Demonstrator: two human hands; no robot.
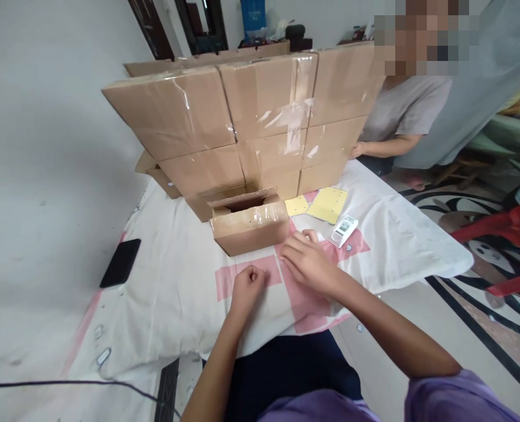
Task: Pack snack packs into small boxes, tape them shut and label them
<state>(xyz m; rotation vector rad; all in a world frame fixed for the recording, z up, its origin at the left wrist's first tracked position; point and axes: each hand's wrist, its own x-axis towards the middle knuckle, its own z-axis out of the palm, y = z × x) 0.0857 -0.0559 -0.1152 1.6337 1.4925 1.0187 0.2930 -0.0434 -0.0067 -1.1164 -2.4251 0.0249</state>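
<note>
My left hand (pixel 248 285) is closed over the pink-and-white tablecloth, its thumb and fingers curled together. Whatever it may hold is hidden. To its right, my right hand (pixel 306 261) has its fingers bent and drawn together, palm down. Its thumb and fingertips are hidden, so anything pinched there cannot be made out. Just beyond both hands sits a small cardboard box (pixel 253 230) with its top open, its right end close to my right fingers. Yellow cards (pixel 329 204) and a small white device with a grey display (pixel 345 230) lie past my right hand.
A tall wall of taped cardboard boxes (pixel 269 111) stands behind the small box. A black phone-like slab (pixel 120 262) lies at the tablecloth's (pixel 167 305) left edge. Another person (pixel 411 111) is at the far right, near a red chair (pixel 510 234). A black cable (pixel 123 384) crosses the lower left.
</note>
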